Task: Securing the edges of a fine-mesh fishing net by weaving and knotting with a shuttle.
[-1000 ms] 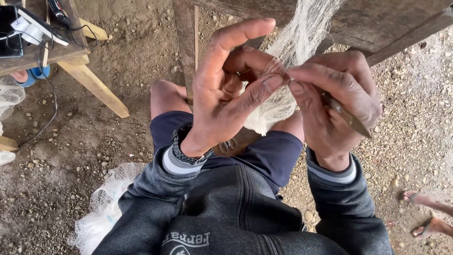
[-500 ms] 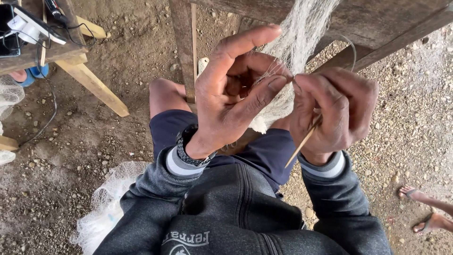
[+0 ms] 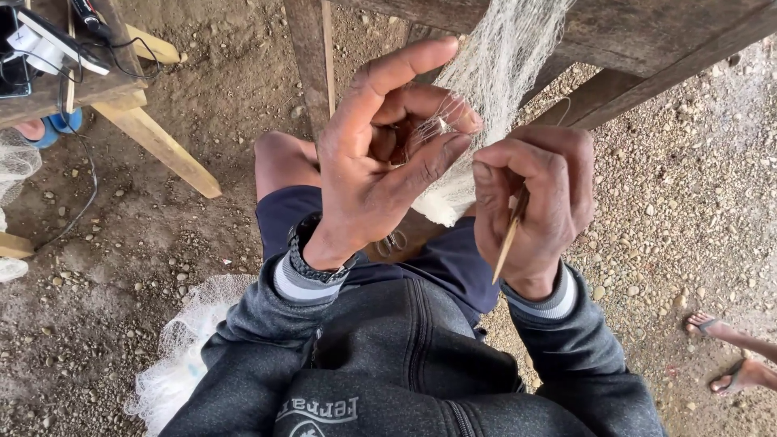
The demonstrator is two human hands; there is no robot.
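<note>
A fine white fishing net [image 3: 498, 73] hangs down from a dark wooden beam [image 3: 647, 32] above my lap. My left hand [image 3: 380, 162] pinches strands of the net between thumb and fingers, index finger pointing up. Just to its right, my right hand [image 3: 538, 194] is closed around a thin wooden netting needle [image 3: 508, 243] whose pointed end sticks down out of the fist. The two hands almost touch at the net. I sit in a grey zipped jacket and dark blue shorts, with a black watch on the left wrist.
More white net [image 3: 182, 348] lies bunched on the gravel ground at my left. A wooden bench with cables and a white device [image 3: 48, 48] stands at the upper left. Another person's sandalled feet [image 3: 728, 356] are at the right edge. A wooden post [image 3: 312, 57] rises ahead.
My right hand has drawn away from the left, swinging the needle from under the fingers to point downward. The left hand keeps its pinch on the net.
</note>
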